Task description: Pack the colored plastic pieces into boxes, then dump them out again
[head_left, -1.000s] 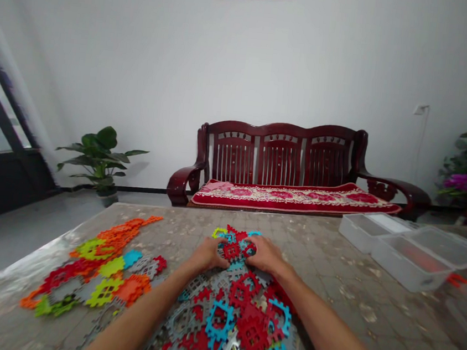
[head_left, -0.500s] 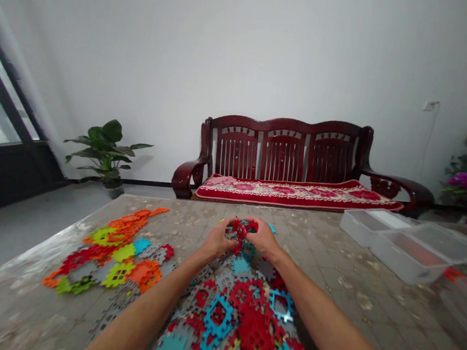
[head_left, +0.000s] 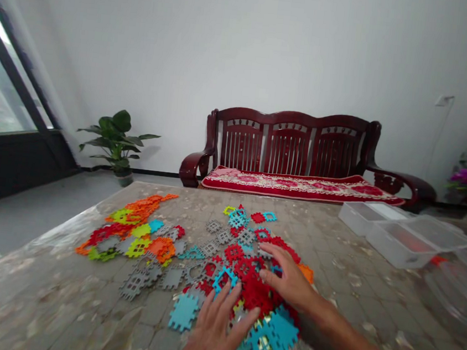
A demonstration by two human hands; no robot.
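Note:
A pile of toothed plastic building tiles in red, grey, blue and lime spreads over the table in front of me. My left hand [head_left: 220, 321] lies over its near part, fingers spread, beside a flat blue tile [head_left: 184, 311] and just below a blue frame tile [head_left: 225, 279]. On the pile's right side, my right hand [head_left: 289, 278] hovers or rests above red tiles [head_left: 260, 293], thumb and fingers apart. Neither hand shows a tile in its grasp. Blue window tiles [head_left: 264, 345] lie at the near end, right of my left hand.
To the left lies a second heap with orange tiles [head_left: 144, 208], red and lime ones. Clear plastic boxes [head_left: 401, 249] stand open at the table's right. Beyond the table [head_left: 357, 266] are a wooden bench [head_left: 288, 147] and a potted plant [head_left: 116, 140].
Both hands have left the far end of the pile, where they gripped red tiles, and come back toward me, opening. The tiles they held are out of them. The view has tilted down.

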